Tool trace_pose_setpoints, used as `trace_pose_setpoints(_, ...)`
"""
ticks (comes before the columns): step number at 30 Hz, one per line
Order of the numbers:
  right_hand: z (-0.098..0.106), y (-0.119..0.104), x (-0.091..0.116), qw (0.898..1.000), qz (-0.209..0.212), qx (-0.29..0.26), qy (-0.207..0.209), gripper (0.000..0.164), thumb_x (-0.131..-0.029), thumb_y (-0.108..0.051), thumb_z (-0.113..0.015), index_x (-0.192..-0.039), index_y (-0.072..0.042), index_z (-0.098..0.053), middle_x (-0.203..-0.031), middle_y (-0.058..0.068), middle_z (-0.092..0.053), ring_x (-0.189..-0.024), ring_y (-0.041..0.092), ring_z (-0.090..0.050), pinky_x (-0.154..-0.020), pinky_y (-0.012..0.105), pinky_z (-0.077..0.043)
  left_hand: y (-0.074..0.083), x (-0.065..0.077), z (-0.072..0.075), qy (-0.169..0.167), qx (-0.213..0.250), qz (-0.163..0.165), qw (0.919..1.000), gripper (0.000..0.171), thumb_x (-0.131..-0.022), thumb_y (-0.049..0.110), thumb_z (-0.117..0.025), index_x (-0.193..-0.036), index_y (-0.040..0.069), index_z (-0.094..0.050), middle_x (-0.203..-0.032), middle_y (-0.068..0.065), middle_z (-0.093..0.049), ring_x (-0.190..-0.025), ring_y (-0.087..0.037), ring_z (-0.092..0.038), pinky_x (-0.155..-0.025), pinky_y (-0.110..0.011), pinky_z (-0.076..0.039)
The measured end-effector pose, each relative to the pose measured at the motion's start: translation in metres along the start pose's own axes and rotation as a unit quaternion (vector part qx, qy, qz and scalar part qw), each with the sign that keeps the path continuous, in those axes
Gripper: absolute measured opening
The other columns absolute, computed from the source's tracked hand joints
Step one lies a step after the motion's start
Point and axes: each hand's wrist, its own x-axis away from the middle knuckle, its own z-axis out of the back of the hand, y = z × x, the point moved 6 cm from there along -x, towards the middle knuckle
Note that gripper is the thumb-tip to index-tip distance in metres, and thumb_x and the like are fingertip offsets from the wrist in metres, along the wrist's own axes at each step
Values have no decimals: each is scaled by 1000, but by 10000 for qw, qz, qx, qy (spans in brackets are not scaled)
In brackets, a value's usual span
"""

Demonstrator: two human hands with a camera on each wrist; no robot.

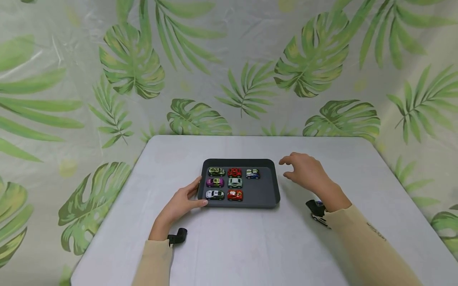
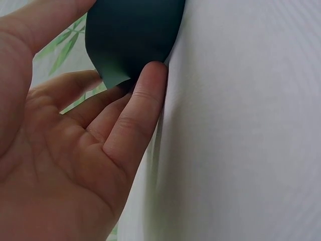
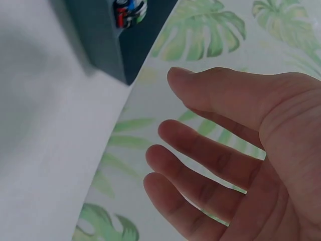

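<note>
A dark grey tray [image 1: 261, 194] lies on the table with several toy cars in rows. The left and middle columns hold three each, among them a purple car [image 1: 215, 182] and a red car [image 1: 235, 195]. A white-and-blue car [image 1: 252, 174] sits alone at the back of the right column. My left hand [image 1: 182, 202] grips the tray's left side, thumb at the near corner; in the left wrist view its fingers reach against the tray wall [image 2: 135, 35]. Just right of the tray, my right hand [image 1: 307, 172] hovers with loosely bent fingers and holds nothing.
A white toy car [image 1: 321, 221] lies on the table by the right wrist, partly hidden by the sleeve and the black wrist camera [image 1: 315, 207]. The white table [image 1: 229, 246] ends at a leaf-patterned curtain [image 1: 250, 51] behind and at both sides.
</note>
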Motion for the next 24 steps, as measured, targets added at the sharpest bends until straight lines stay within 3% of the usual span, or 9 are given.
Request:
trace_pose_setpoints(13, 11, 40, 51, 9992, -395, 11, -67, 36, -84, -16, -82, -119, -11, -73, -109, 13, -68, -84, 31, -66, -56, 41, -52, 0, 1, 0, 25, -103, 38, 9999, 97, -82, 33, -86, -160, 30, -29, -162, 3, -29, -146, -19, -33, -116, -38, -28)
trace_pose_setpoints(24, 8, 69, 87, 9977, -642, -126, -153, 36, -84, -18, -81, -118, -9, -74, -112, 17, -68, -89, 35, -67, -55, 40, -52, 2, 1, 0, -9, 41, 75, 10000, 96, -82, 32, -86, -160, 34, -29, -161, 2, -32, -146, -20, -33, -116, -44, -30)
